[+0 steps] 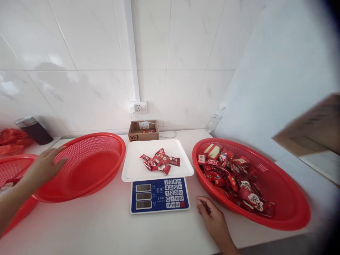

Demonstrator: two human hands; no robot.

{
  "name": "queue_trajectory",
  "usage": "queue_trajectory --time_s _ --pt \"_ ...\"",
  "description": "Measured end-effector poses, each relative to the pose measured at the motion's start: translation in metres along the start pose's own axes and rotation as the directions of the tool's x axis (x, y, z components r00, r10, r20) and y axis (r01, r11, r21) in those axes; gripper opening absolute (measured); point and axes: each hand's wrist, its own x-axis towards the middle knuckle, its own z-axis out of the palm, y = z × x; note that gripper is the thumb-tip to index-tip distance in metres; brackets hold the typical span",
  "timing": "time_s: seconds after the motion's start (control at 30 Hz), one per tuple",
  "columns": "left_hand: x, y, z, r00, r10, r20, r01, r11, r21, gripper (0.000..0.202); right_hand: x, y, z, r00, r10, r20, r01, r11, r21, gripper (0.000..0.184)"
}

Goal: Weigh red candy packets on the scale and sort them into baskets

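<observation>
My left hand (44, 166) is raised over the left rim of an empty-looking red basket (92, 164), fingers stretched out and holding nothing. Near the table's front, my right hand (212, 219) has its fingers curled in, with nothing visible in them. It lies just right of the blue keypad of a digital scale (159, 194). Several red snack packets (160, 159) are heaped on the scale's white tray (134, 152). To the right, another red basket (289, 209) holds many red packets (231, 173), some larger than others.
Behind the scale stands a small cardboard box (136, 131) below a wall socket (140, 107). A clear plastic bottle (214, 119) leans at the back right. Farther left are a dark flask (37, 131), red bags (14, 141) and a partly visible red basket (20, 159). A cardboard carton (313, 127) juts in at right.
</observation>
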Motion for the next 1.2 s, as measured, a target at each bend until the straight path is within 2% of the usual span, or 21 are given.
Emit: queue_trajectory --time_s 0.1,0.17,0.2,0.27,0.33,0.37,0.47,0.57,0.63,0.7,0.73,0.77,0.83,0.9,0.97,1.03,1.1,1.2 --pt "-0.017 0.09 -0.007 0.978 0.178 0.11 -0.157 0.972 -0.175 0.037 0.001 0.0 0.0 1.0 0.011 -0.021 -0.011 1.0 0.015 0.033" --pt "-0.028 0.144 -0.002 0.895 0.393 0.211 -0.325 0.899 -0.293 0.036 0.001 0.001 0.001 0.999 0.025 -0.03 -0.024 0.999 0.025 0.034" --pt "-0.032 0.166 0.003 0.849 0.485 0.21 -0.398 0.847 -0.352 0.037 0.001 0.001 0.001 0.999 0.032 -0.031 -0.031 0.999 0.032 0.035" --pt "-0.037 0.2 0.016 0.743 0.644 0.181 -0.528 0.731 -0.432 0.035 0.0 0.003 0.001 0.998 0.048 -0.028 -0.047 0.998 0.049 0.037" --pt "-0.038 0.221 0.029 0.68 0.715 0.164 -0.582 0.662 -0.472 0.036 -0.001 0.006 0.001 0.998 0.06 -0.025 -0.057 0.995 0.075 0.039" --pt "-0.038 0.227 0.034 0.664 0.73 0.163 -0.591 0.646 -0.484 0.034 -0.001 0.007 0.001 0.998 0.061 -0.022 -0.059 0.995 0.085 0.04" --pt "-0.036 0.235 0.042 0.669 0.726 0.158 -0.574 0.64 -0.511 0.025 -0.002 0.009 0.0 0.999 0.052 -0.007 -0.051 0.994 0.096 0.039" --pt "-0.036 0.228 0.038 0.746 0.651 0.137 -0.499 0.684 -0.532 0.024 -0.002 0.009 0.0 0.999 0.044 0.005 -0.044 0.995 0.087 0.038" --pt "-0.036 0.215 0.03 0.837 0.529 0.139 -0.393 0.758 -0.521 0.025 -0.002 0.009 -0.001 0.999 0.045 0.01 -0.046 0.996 0.075 0.038" --pt "-0.033 0.196 0.019 0.929 0.338 0.147 -0.234 0.848 -0.475 0.025 -0.001 0.01 -0.001 0.999 0.045 0.013 -0.046 0.997 0.061 0.038" --pt "-0.032 0.184 0.014 0.963 0.229 0.146 -0.146 0.889 -0.434 0.025 -0.001 0.01 -0.001 0.999 0.044 0.015 -0.045 0.998 0.054 0.038" --pt "-0.03 0.173 0.01 0.981 0.126 0.148 -0.061 0.922 -0.382 0.026 0.0 0.01 -0.001 0.999 0.04 0.015 -0.041 0.998 0.046 0.038" --pt "-0.026 0.151 0.003 0.987 -0.026 0.162 0.07 0.96 -0.272 0.028 0.0 0.01 -0.001 0.999 0.035 0.016 -0.036 0.999 0.026 0.038" --pt "-0.025 0.135 0.001 0.982 -0.079 0.174 0.113 0.974 -0.194 0.03 0.001 0.01 -0.001 0.999 0.033 0.019 -0.034 0.999 0.014 0.038" --pt "-0.027 0.132 0.003 0.985 -0.032 0.17 0.064 0.981 -0.184 0.034 0.001 0.011 0.0 0.999 0.029 0.022 -0.03 0.999 0.015 0.037" --pt "-0.03 0.141 0.007 0.983 0.098 0.155 -0.062 0.973 -0.221 0.036 0.001 0.012 0.001 0.999 0.018 0.027 -0.019 1.0 0.018 0.037" --pt "-0.03 0.16 0.015 0.956 0.252 0.153 -0.202 0.938 -0.281 0.036 0.002 0.013 0.001 0.999 0.013 0.034 -0.013 1.0 0.012 0.038" --pt "-0.026 0.199 0.031 0.883 0.438 0.17 -0.348 0.853 -0.389 0.037 0.002 0.013 0.001 0.999 0.022 0.032 -0.023 1.0 0.017 0.038"
